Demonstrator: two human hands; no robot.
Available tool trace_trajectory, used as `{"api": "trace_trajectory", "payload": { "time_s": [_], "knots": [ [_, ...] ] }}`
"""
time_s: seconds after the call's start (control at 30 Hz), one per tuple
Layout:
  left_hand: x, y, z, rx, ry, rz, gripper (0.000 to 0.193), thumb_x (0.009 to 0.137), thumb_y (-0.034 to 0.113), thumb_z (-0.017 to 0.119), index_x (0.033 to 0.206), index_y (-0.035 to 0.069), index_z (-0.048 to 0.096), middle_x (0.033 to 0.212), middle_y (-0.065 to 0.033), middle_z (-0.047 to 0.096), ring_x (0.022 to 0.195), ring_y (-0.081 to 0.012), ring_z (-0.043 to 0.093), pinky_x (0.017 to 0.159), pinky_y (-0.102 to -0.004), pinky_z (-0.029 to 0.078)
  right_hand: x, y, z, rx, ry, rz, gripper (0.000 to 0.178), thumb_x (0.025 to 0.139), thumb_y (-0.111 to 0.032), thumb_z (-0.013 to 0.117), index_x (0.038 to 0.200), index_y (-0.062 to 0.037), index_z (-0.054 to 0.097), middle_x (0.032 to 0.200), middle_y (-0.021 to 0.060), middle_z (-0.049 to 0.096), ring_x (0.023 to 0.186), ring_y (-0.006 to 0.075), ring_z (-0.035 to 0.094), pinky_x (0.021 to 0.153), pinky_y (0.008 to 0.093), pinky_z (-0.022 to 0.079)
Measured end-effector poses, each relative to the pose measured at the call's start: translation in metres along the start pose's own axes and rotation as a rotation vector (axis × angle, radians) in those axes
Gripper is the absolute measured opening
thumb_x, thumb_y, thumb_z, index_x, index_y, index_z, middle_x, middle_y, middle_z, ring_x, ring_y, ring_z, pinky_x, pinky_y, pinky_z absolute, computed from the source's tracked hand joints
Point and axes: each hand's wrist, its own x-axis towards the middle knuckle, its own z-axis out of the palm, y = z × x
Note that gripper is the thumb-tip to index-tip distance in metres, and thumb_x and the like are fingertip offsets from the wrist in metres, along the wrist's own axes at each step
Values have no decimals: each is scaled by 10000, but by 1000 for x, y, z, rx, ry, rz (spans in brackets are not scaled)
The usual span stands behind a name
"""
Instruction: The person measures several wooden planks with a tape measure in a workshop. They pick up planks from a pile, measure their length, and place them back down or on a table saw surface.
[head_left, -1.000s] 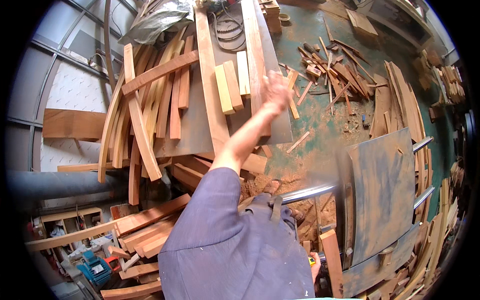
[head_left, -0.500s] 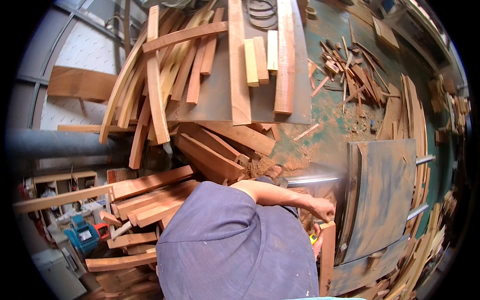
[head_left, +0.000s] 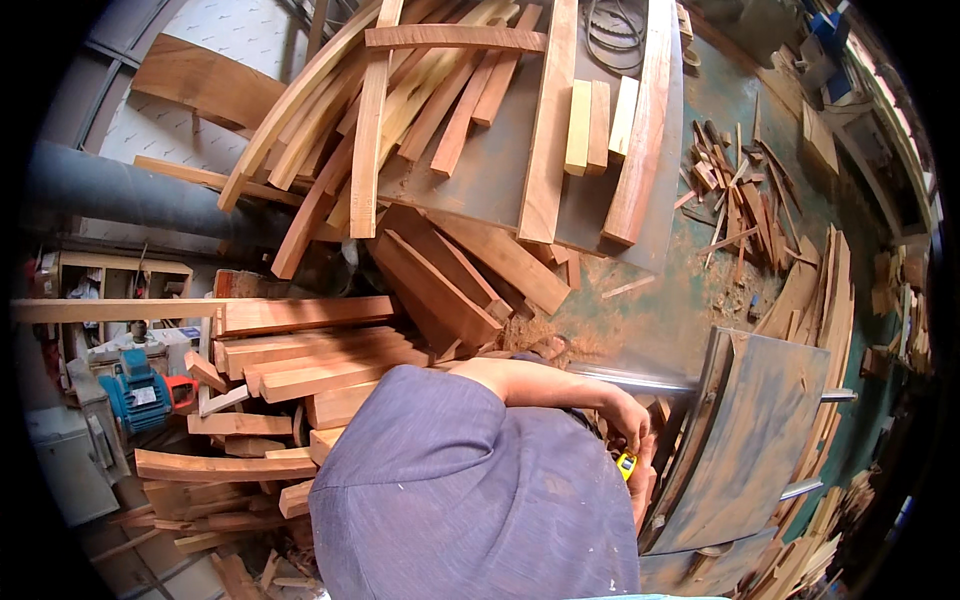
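Note:
My left hand reaches across to the right of my body. Its fingers point downward and are closed together, but what they hold is hidden. Just below it, partly behind my dark shirt, my right hand grips a small yellow tape measure. The two hands are close together, and I cannot tell whether the left one touches the tape measure. Right of them stands a worn grey machine table dusted with sawdust.
Stacked timber lies at my left beside a blue motor. Ahead, a grey tabletop carries long boards and curved pieces. Metal rails reach the machine table. Offcuts lie heaped on the green floor, and long planks stand farther right.
The view has shifted. The upright wooden piece under my hands no longer shows. My left hand has come down from its end, closer to my right hand, which still grips the tape measure.

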Motion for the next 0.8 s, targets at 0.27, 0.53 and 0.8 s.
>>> {"api": "trace_trajectory", "payload": {
  "time_s": [0.27, 0.53, 0.8],
  "knots": [
    [53, -15, 9, -116, 193, 100, 152, 826, 200, 824, 869, 63, 773, 746, -8, 670, 638, -115, 596, 529, -275, 464, -15, 35, -86, 201, -51, 109, 593, 979, -557, 637, 1428, -185, 532, 861, 57, 678, 694, 147, 607, 635, 283, 508],
    [64, 19, -12, -268, 586, 114, 241, 836, 270, 784, 883, 35, 752, 759, -11, 620, 696, -117, 565, 559, -305, 457, -79, 109, -161, -82, 82, -157, 341, 1000, -263, 581, 1245, -28, 625, 908, 90, 677, 677, 161, 638, 611, 277, 523],
    [106, -5, 34, -309, 607, -94, 378, 1018, 400, 627, 1223, 82, 640, 1040, -27, 686, 777, -125, 578, 686, -319, 507, -127, 144, -201, 98, 254, -138, 410, 992, -317, 612, 1162, 51, 679, 841, 51, 695, 717, 125, 650, 646, 270, 521]
  ]
}}
